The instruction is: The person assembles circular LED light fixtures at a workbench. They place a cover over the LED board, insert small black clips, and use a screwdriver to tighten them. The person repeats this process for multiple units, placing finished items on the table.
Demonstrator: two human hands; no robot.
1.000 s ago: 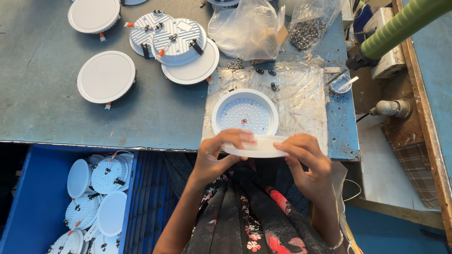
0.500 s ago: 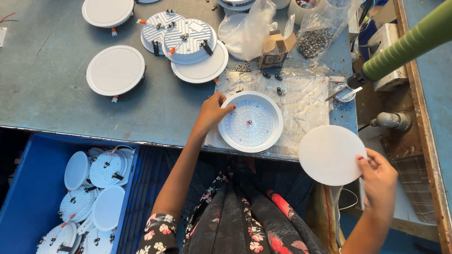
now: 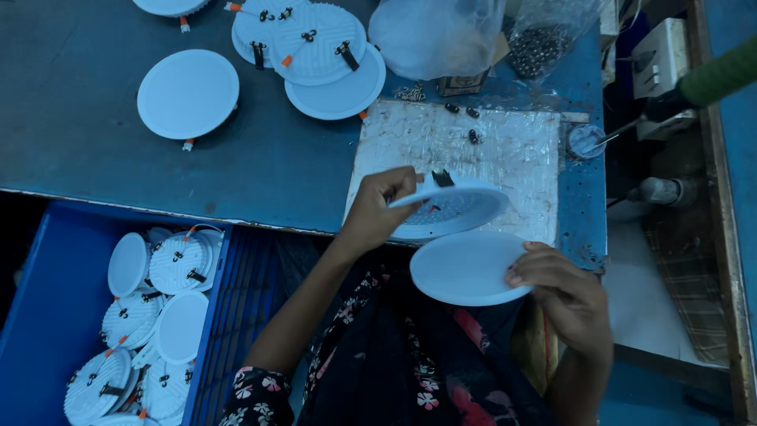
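My left hand [image 3: 378,209] grips the near-left rim of a round white lamp housing [image 3: 453,207] and holds it tilted above the plastic-covered work pad [image 3: 505,150]. Small dots show inside the housing and a black clip sticks up from its back edge. My right hand [image 3: 564,288] pinches the right edge of a flat white round cover disc [image 3: 465,268], which hangs just below the housing, over my lap and beyond the table's front edge.
Finished round white lamps [image 3: 188,93] lie on the blue table, some stacked face down [image 3: 315,43]. A blue crate [image 3: 47,315] at lower left holds several more. Clear bags [image 3: 438,31], small dark screws [image 3: 471,112] and a green-handled tool [image 3: 714,79] are at the back right.
My left hand has lifted and tilted the housing off the pad. My right hand has brought the white disc in from the right to just under the housing.
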